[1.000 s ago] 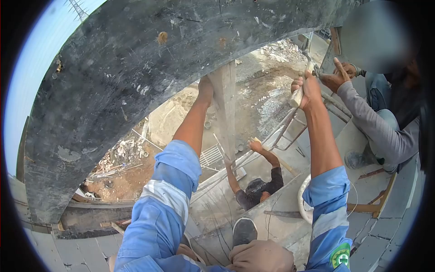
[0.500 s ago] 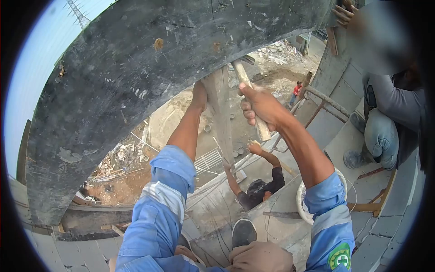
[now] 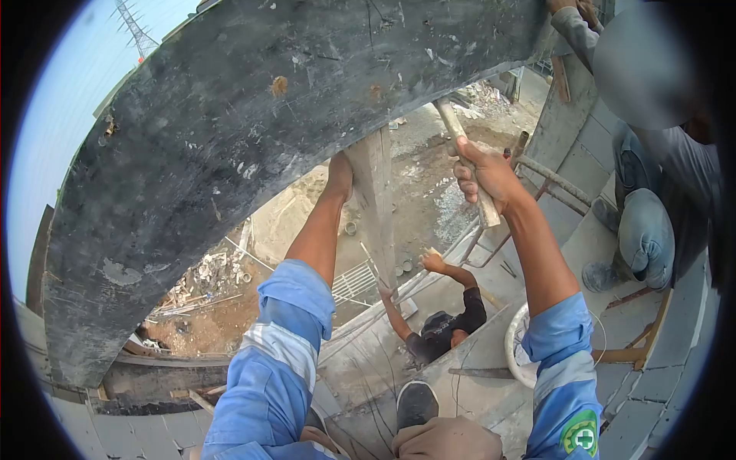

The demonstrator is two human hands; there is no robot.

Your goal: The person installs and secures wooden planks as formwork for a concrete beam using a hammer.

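Note:
A wooden plank (image 3: 373,180) stands upright below the edge of a large dark curved panel (image 3: 253,107). My left hand (image 3: 340,178) is closed against the plank's left side near its top, the fingers mostly hidden. My right hand (image 3: 488,178) is wrapped round the wooden handle of a hammer (image 3: 449,120), to the right of the plank. The handle slants up to the panel's lower edge, and the hammer's head is hidden behind it.
Below, another person (image 3: 441,330) in a dark shirt reaches up, one hand at the plank's lower end. At right, a co-worker (image 3: 648,222) crouches by the panel. A white bucket (image 3: 512,353) stands beside my right arm. Metal pipes (image 3: 553,176) and a drop to rubble lie beyond.
My right hand has moved right and slightly down with the hammer, away from the plank. My left hand stays at the plank. The co-worker's arm at upper right has shifted.

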